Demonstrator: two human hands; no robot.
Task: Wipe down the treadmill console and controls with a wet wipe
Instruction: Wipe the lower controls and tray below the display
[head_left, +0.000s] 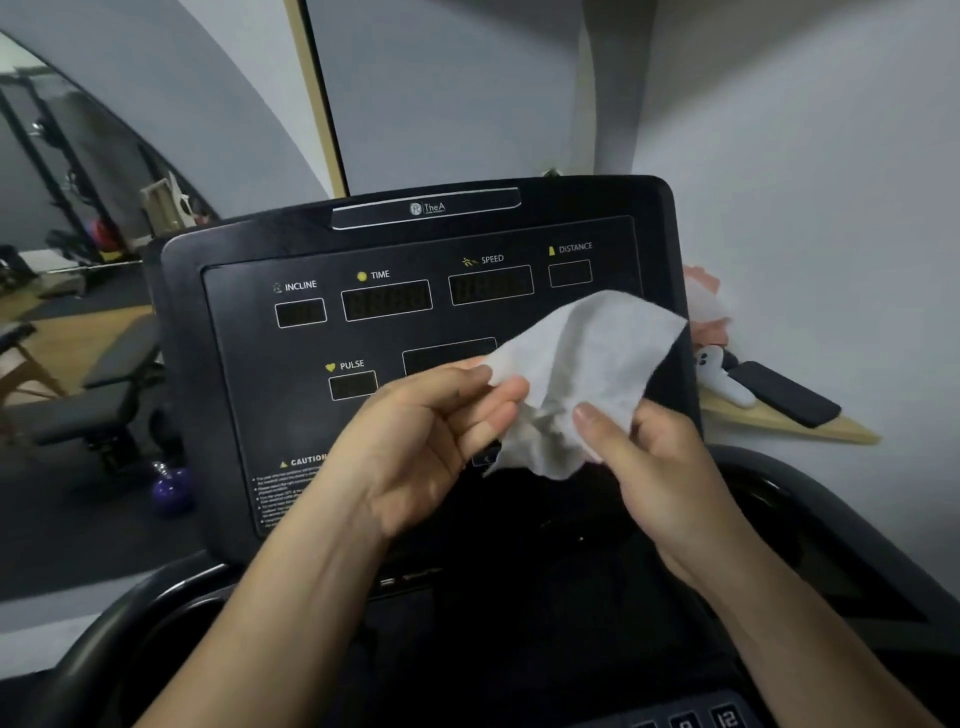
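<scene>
wet wipe (582, 374) is pinched by left hand (415, 441) and right hand (654, 467), held up crumpled | treadmill console (311, 353) is seen right behind, displays dark | phone (784, 392) is left on wooden shelf (810, 428) beside

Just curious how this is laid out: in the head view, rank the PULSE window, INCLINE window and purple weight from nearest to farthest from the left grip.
1. The PULSE window, just up and left of the left grip.
2. The INCLINE window, higher and further left.
3. The purple weight, on the floor, far left.
</scene>
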